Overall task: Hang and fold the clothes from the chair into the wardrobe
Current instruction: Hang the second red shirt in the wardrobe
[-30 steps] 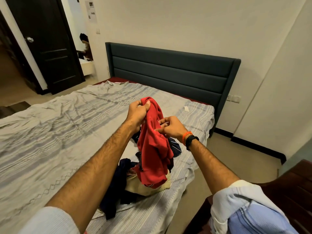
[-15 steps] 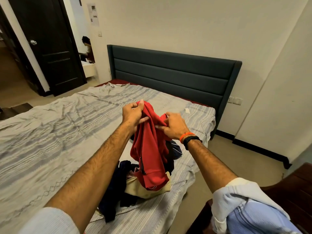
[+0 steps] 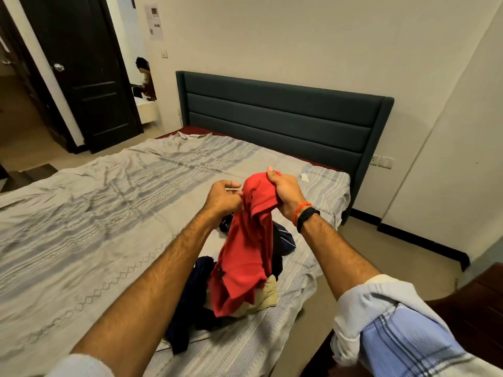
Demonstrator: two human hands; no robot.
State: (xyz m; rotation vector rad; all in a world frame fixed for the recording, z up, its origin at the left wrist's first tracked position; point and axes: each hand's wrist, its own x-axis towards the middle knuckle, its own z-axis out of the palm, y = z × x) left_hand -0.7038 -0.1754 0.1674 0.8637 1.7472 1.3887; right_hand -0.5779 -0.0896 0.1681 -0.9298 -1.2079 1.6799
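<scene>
Head view: red shirt held up over the pile

Nearest, a pile [image 3: 217, 300] of dark and beige clothes lay on the bed [image 3: 89, 229]. Above it, the right hand [image 3: 285, 193] gripped the bunched red shirt [image 3: 245, 257]; the left hand [image 3: 221, 198] pinched its edge. A one-sided pull could probably twist it or drag the pile off. No readable writing showed; the wall notice [image 3: 155, 21] was too small.

No legible text; paper notice [image 3: 155, 21] on wall too blurred.

Cream walls [image 3: 299, 44]; dark padded headboard [image 3: 277, 123]; grey striped bedsheet [image 3: 95, 213]; dark door [image 3: 89, 77]; beige floor [image 3: 381, 257]
</scene>
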